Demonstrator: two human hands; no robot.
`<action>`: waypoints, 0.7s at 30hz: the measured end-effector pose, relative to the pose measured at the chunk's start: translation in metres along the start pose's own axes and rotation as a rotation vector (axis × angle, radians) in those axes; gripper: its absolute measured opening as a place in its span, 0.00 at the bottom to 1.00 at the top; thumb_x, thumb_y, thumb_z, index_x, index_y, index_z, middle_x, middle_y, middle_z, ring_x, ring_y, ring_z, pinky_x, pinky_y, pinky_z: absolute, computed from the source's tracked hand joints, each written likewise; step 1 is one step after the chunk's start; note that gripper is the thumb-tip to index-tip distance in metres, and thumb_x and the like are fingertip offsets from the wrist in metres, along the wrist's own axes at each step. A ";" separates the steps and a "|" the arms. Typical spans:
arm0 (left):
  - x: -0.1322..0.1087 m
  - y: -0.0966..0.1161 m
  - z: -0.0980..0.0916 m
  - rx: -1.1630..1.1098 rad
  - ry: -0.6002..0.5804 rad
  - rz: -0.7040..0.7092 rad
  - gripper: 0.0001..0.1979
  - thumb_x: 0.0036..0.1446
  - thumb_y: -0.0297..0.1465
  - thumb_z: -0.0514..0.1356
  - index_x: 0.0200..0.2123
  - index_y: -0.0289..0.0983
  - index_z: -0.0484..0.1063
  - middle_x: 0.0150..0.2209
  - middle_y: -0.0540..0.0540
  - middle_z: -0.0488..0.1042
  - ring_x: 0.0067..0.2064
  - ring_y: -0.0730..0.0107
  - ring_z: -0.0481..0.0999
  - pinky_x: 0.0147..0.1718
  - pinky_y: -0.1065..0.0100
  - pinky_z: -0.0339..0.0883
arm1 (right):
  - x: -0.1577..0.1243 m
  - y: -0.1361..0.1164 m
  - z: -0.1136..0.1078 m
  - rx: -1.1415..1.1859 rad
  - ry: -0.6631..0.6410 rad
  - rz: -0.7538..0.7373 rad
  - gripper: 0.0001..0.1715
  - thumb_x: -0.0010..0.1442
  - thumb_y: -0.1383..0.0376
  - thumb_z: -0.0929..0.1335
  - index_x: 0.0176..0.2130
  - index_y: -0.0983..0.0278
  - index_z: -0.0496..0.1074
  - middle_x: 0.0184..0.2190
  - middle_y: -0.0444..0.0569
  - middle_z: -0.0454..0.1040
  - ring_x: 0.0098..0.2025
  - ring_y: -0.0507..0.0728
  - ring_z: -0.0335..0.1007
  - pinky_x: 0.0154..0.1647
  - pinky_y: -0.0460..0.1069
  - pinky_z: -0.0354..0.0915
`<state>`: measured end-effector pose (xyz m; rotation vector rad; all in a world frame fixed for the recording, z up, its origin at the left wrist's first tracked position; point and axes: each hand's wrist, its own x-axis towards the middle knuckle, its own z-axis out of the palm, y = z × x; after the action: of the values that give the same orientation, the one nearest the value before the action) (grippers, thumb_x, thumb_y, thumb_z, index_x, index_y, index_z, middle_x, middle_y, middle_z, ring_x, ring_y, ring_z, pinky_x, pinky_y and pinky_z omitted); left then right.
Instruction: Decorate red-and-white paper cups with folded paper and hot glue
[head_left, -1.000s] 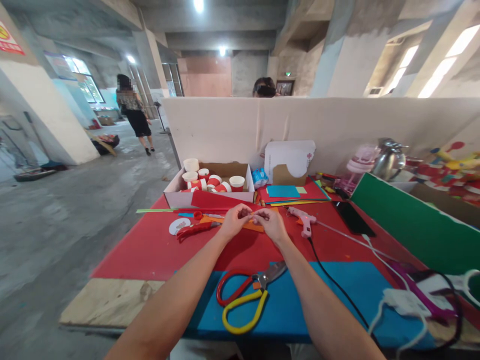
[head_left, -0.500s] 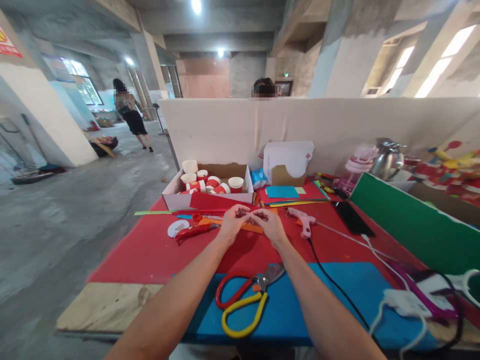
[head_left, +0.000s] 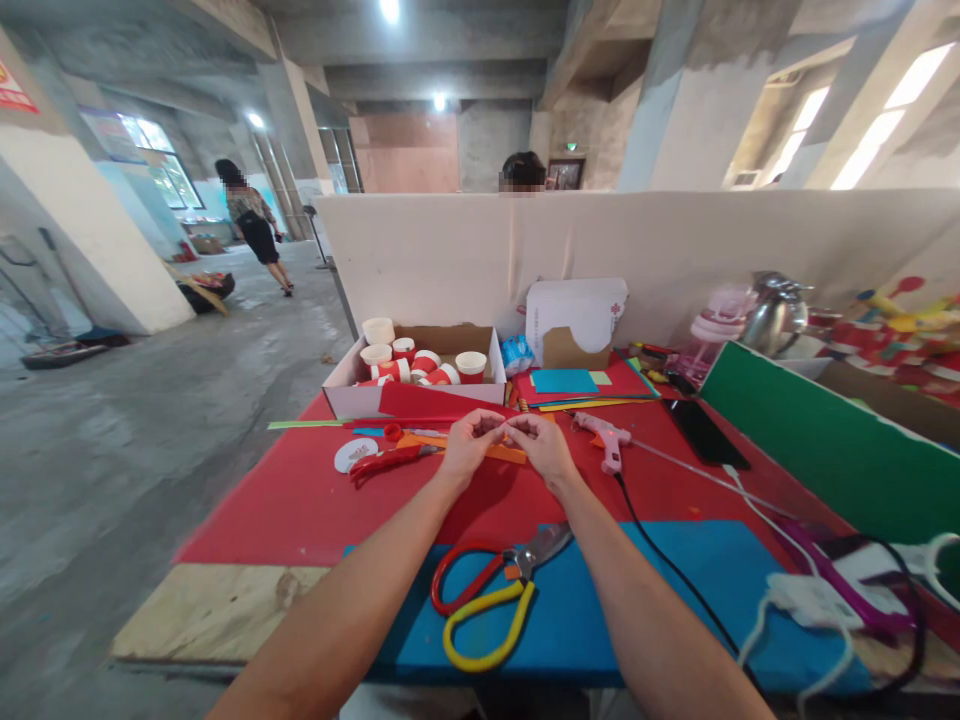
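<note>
Above the red table covering, my left hand (head_left: pixel 471 446) and my right hand (head_left: pixel 538 446) meet fingertip to fingertip, both pinched closed. Whatever sits between the fingers is too small or hidden to name. Orange paper strips (head_left: pixel 505 454) lie beneath and behind the hands. Left of them rest red-handled pliers (head_left: pixel 386 461) and a round white paper disc (head_left: pixel 355 456). To the right lies a pink hot glue gun (head_left: pixel 609 440) with a small lit light. Scissors (head_left: pixel 517 570) with one red and one yellow handle lie between my forearms on blue sheet.
Behind the hands stands a box (head_left: pixel 412 400) of red and white paper cups. A phone (head_left: pixel 705 435), green panel (head_left: pixel 825 440), steel jug (head_left: pixel 778 310) and power strip (head_left: pixel 825 600) with cables are at right. Beyond the partition (head_left: pixel 435 260) shows a head; a person (head_left: pixel 255 225) walks at left.
My hands stay pinched together in nearly the same place, with the right hand's fingers shifted slightly. The walking person has moved a little to the left. The view has shifted slightly.
</note>
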<state>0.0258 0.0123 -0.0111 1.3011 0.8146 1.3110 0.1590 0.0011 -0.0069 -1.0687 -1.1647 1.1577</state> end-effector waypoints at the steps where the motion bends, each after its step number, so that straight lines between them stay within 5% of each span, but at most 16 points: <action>1: 0.001 -0.001 -0.001 0.022 -0.030 0.005 0.11 0.43 0.33 0.66 0.31 0.34 0.73 0.26 0.50 0.73 0.28 0.74 0.71 0.32 0.71 0.64 | 0.000 0.000 0.000 0.022 0.005 0.027 0.17 0.37 0.56 0.75 0.26 0.64 0.73 0.21 0.44 0.74 0.24 0.51 0.70 0.33 0.49 0.69; 9: 0.006 -0.012 -0.008 0.153 -0.150 0.008 0.12 0.44 0.33 0.65 0.34 0.34 0.74 0.30 0.46 0.76 0.33 0.71 0.74 0.36 0.69 0.66 | -0.002 0.002 -0.002 0.118 0.026 0.182 0.18 0.35 0.60 0.76 0.27 0.64 0.72 0.19 0.40 0.72 0.21 0.48 0.67 0.28 0.46 0.68; 21: 0.007 -0.008 -0.010 0.128 -0.132 -0.015 0.15 0.43 0.36 0.67 0.34 0.33 0.73 0.31 0.46 0.77 0.33 0.71 0.74 0.35 0.70 0.67 | -0.001 0.004 -0.002 0.309 -0.021 0.231 0.12 0.43 0.62 0.74 0.30 0.64 0.74 0.23 0.43 0.74 0.24 0.49 0.70 0.35 0.48 0.70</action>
<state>0.0190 0.0226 -0.0191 1.4634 0.8253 1.1630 0.1602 0.0003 -0.0112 -0.9696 -0.8576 1.4781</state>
